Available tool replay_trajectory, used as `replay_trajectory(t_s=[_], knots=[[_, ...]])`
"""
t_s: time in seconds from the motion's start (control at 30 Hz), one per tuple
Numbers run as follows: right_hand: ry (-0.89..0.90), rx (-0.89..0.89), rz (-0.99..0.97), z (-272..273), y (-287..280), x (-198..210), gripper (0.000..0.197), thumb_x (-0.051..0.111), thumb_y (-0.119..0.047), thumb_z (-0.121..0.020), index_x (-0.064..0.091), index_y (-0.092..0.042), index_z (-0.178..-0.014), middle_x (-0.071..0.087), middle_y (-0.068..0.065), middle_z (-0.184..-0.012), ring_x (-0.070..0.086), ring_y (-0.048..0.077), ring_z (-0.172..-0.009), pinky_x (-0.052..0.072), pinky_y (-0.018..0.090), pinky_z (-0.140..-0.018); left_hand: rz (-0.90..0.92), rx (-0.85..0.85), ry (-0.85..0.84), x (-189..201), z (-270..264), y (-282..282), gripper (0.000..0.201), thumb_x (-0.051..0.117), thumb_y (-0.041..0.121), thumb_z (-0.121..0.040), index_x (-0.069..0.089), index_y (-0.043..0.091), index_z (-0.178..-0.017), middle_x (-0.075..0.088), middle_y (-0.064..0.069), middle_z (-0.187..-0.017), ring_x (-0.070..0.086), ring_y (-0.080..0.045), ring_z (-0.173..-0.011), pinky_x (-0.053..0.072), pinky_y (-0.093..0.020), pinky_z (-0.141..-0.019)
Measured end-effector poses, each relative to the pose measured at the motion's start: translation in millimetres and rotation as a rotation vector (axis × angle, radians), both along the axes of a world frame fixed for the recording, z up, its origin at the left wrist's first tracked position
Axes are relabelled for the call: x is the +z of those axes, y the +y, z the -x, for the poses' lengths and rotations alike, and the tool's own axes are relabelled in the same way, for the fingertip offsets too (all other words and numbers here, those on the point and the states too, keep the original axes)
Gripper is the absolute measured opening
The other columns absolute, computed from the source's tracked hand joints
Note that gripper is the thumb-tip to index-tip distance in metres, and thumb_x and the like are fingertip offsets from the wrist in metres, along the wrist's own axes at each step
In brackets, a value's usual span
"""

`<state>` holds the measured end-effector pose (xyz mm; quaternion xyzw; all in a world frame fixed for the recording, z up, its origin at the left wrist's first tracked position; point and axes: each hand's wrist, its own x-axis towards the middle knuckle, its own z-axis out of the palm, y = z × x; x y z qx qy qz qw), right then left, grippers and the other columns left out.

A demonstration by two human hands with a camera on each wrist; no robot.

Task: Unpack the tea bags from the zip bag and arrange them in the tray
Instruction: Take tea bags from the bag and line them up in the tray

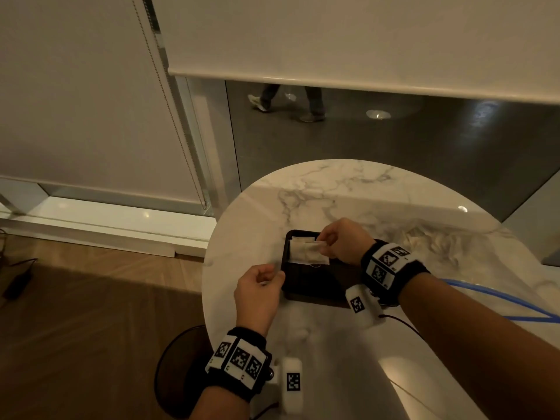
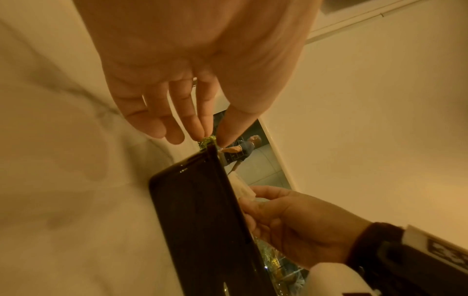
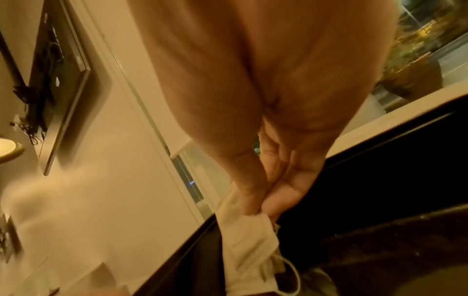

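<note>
Head view puts us mid-arrangement: the dark tray (image 1: 315, 286) sits on the marble table (image 1: 333, 189), and several pale tea bags (image 1: 300, 253) already lie in its far-left corner, overlapping one another. Our right hand (image 1: 342, 241) reaches over the far edge of the tray and pinches one more tea bag (image 3: 248, 236) by its upper edge between thumb and fingertips (image 3: 278, 202); in the right wrist view the bag hangs below that pinch with its string looping beneath, just above the tray's dark interior. We judge the step in hand to be placing this bag beside or onto the ones already down.

Our left hand (image 1: 257, 295) hovers at the near-left corner of the tray. In the left wrist view its outer fingers (image 2: 154, 124) are straight and relaxed, while the thumb and forefinger tips draw together right at the tray's corner; we cannot tell whether they touch the rim or nip something small, and nothing plainly shows in them.

We cannot pick out the zip bag with certainty; a crumpled clear shape lies on the table to the far right, but it is too faint to name.

Next, we think, the right hand should lower, lay the bag flat and let go, and the near half of the tray is free for more
</note>
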<state>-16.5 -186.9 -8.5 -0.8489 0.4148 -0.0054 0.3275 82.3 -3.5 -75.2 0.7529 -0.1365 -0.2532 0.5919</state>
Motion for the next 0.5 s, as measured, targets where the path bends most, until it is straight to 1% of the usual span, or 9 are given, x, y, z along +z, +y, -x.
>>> replay_trajectory(t_s=[0.07,0.1,0.13,0.17,0.23,0.3,0.37,0.43,0.5], knots=[[0.028,0.008,-0.029,-10.9,-1.4,-7.5,0.014,0.08,-0.012,-0.079,0.075,-0.02,-0.089,0.063,-0.008,-0.065,0.061,0.007,-0.065,0.056,0.025,-0.071,0.009,-0.004,0.016,-1.4,-1.0,-1.3,0.015,0.078,0.021,-0.084,0.072,0.024,-0.097,0.073,0.005,-0.089,0.068,-0.01,-0.09,0.055,-0.031,-0.089],[0.034,0.008,-0.065,-15.6,0.2,-10.5,0.016,0.081,-0.009,-0.078,0.075,-0.016,-0.091,0.065,-0.005,-0.067,0.063,0.01,-0.068,0.059,0.028,-0.075,0.009,-0.008,0.019,-1.6,-1.0,-2.1,0.015,0.079,0.021,-0.083,0.071,0.025,-0.096,0.073,0.005,-0.088,0.068,-0.01,-0.089,0.055,-0.03,-0.088],[0.04,0.008,-0.101,-20.2,2.4,-13.2,0.018,0.08,-0.007,-0.078,0.075,-0.013,-0.093,0.065,-0.002,-0.067,0.065,0.013,-0.068,0.061,0.031,-0.076,0.008,-0.012,0.022,-2.5,-1.8,-2.6,0.015,0.079,0.02,-0.083,0.071,0.025,-0.095,0.073,0.005,-0.087,0.068,-0.01,-0.089,0.055,-0.029,-0.087],[0.047,0.01,-0.124,-24.0,4.5,-15.6,0.018,0.08,-0.005,-0.078,0.075,-0.011,-0.094,0.066,0.001,-0.068,0.066,0.015,-0.068,0.062,0.033,-0.075,0.006,-0.016,0.022,-2.8,-1.7,-2.9,0.015,0.079,0.019,-0.083,0.071,0.025,-0.093,0.073,0.005,-0.087,0.068,-0.01,-0.088,0.054,-0.028,-0.086],[0.068,0.008,-0.154,-29.9,8.1,-18.6,0.016,0.078,-0.005,-0.078,0.073,-0.015,-0.09,0.07,0.006,-0.072,0.069,0.018,-0.069,0.062,0.032,-0.067,-0.001,-0.027,0.017,-3.8,-1.9,-3.2,0.012,0.078,0.018,-0.083,0.071,0.024,-0.091,0.072,0.004,-0.086,0.068,-0.01,-0.087,0.055,-0.027,-0.083],[0.083,-0.008,-0.147,-34.4,8.8,-21.1,0.017,0.079,-0.009,-0.078,0.068,-0.021,-0.082,0.072,0.008,-0.077,0.072,0.019,-0.073,0.058,0.027,-0.055,-0.002,-0.037,0.005,-5.2,-2.5,-2.8,0.008,0.077,0.018,-0.084,0.071,0.023,-0.088,0.072,0.003,-0.084,0.067,-0.011,-0.085,0.053,-0.025,-0.078],[0.115,-0.013,-0.079,-37.9,7.2,-21.3,0.017,0.082,-0.012,-0.075,0.069,-0.023,-0.078,0.072,0.006,-0.079,0.07,0.019,-0.071,0.051,0.023,-0.048,-0.001,-0.042,-0.004,-5.7,-2.5,-2.1,0.007,0.077,0.018,-0.085,0.07,0.022,-0.086,0.071,0.002,-0.083,0.067,-0.011,-0.083,0.05,-0.021,-0.072],[0.13,-0.039,-0.064,-41.4,6.0,-20.1,0.014,0.082,-0.01,-0.073,0.072,-0.018,-0.079,0.072,0.008,-0.078,0.069,0.02,-0.066,0.055,0.024,-0.049,-0.002,-0.046,-0.007,-5.5,-2.5,-1.8,0.007,0.077,0.018,-0.085,0.07,0.022,-0.085,0.071,0.002,-0.082,0.066,-0.011,-0.082,0.047,-0.019,-0.069],[0.141,-0.062,-0.072,-45.1,4.3,-20.3,0.014,0.081,-0.008,-0.073,0.074,-0.011,-0.084,0.073,0.01,-0.079,0.072,0.022,-0.068,0.061,0.03,-0.058,-0.002,-0.06,-0.014,-5.1,-2.6,-1.8,0.008,0.077,0.018,-0.085,0.07,0.022,-0.085,0.071,0.002,-0.082,0.066,-0.01,-0.082,0.047,-0.019,-0.069]])
